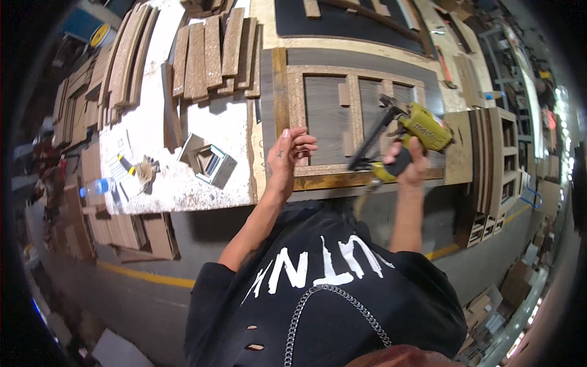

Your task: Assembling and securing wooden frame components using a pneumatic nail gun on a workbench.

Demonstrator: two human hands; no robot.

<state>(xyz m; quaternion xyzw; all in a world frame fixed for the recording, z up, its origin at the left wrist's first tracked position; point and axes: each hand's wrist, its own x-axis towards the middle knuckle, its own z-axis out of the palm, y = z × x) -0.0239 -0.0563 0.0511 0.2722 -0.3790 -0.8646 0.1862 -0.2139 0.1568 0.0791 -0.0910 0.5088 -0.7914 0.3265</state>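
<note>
My right hand (pixel 411 162) is wrapped round the black grip of a yellow-green pneumatic nail gun (pixel 425 127). Its long black magazine (pixel 373 137) slants over the right part of a wooden frame (pixel 296 92). The frame has several upright strips and lies on a grey wood-grain panel (pixel 330 116). Small wood blocks (pixel 343 95) sit against the frame's strips. Near the frame's left side hovers my left hand (pixel 291 150), its fingers loosely bent and apart from the thumb, with nothing visible in them. Brown wooden bars (pixel 280 79) line the panel's left and front edges.
Cut wood strips (pixel 214 55) are stacked on the white-topped table (pixel 183 189) to the left. A small box (pixel 208 162), a yellow-and-black handled tool (pixel 126 164) and a plastic bottle (pixel 96 187) are there too. At the right stand stacked frames (pixel 489 159); an orange-handled tool (pixel 443 67) lies beyond.
</note>
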